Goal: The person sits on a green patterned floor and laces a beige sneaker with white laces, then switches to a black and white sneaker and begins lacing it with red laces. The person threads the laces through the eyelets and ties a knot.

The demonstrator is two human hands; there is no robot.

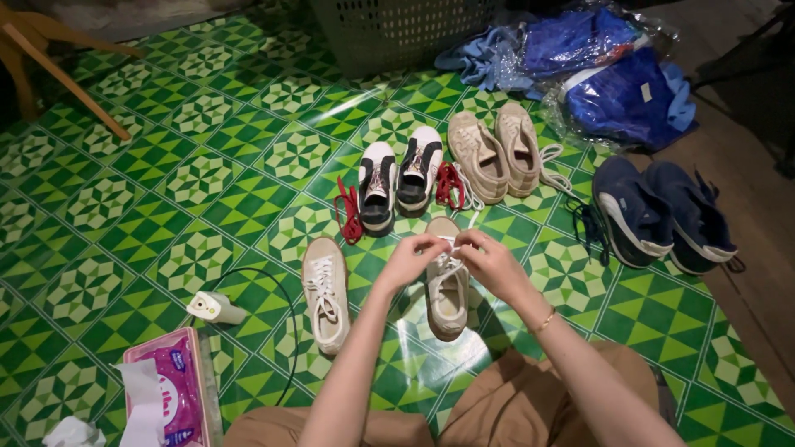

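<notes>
Head view: both hands meet over a cream sneaker (447,294) on the green patterned floor (166,165), the left hand (407,258) and right hand (490,258) each pinching its white lace (448,245) above the tongue. Its laced mate (325,294) lies just left, with black-and-white shoes (399,178), beige sneakers (495,153) and navy sneakers (662,215) behind.

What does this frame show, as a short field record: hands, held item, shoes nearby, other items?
left hand: pinching white lace
right hand: pinching the same lace
held item: white lace of cream sneaker
beside it: matching cream sneaker, laced
row behind: black-and-white pair, red laces, beige pair, navy pair
other: pink tissue pack, grey basket
surface: green patterned floor
</notes>
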